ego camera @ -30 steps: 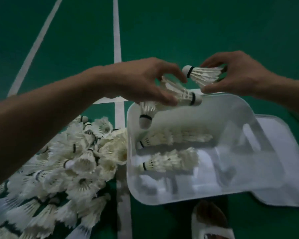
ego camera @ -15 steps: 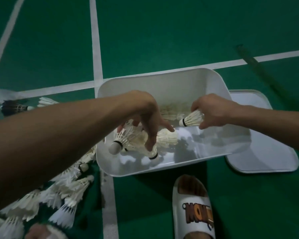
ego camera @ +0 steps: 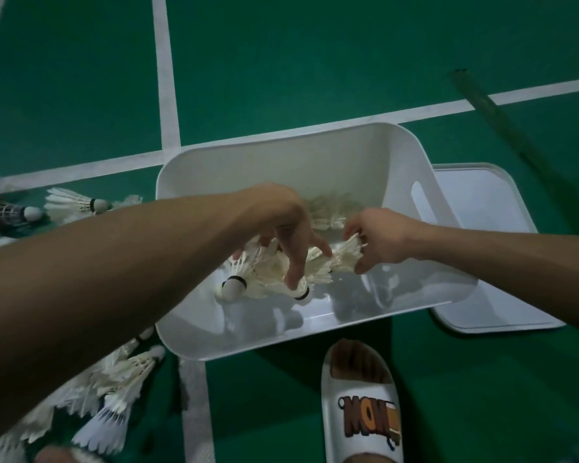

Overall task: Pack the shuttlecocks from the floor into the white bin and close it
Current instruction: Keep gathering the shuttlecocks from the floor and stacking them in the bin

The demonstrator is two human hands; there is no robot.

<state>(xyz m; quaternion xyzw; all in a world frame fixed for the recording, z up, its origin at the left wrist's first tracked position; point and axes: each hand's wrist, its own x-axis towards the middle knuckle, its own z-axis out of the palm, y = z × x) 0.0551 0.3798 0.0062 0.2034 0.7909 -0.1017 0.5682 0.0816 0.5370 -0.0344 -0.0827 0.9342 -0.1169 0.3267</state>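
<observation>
The white bin [ego camera: 315, 142] stands open on the green floor. Both my hands are down inside it. My left hand [ego camera: 281, 225] holds a bunch of shuttlecocks [ego camera: 251, 272] low over the bin's bottom, corks pointing toward me. My right hand [ego camera: 378, 238] grips a single shuttlecock [ego camera: 346, 255] by its feathers, pressed against the bunch. More shuttlecocks [ego camera: 328, 208] lie in a row at the back of the bin. A heap of loose shuttlecocks [ego camera: 114, 389] lies on the floor at the lower left.
The bin's white lid [ego camera: 488, 212] lies flat on the floor to the right, partly under the bin. Two shuttlecocks [ego camera: 77, 205], one dark, lie at the far left. My foot in a white slipper [ego camera: 365, 406] is just in front of the bin. White court lines cross the floor.
Both hands came down from above the bin into it with their shuttlecocks. My right hand's shuttlecock has moved left against the bunch in my left hand. The view tilted further down.
</observation>
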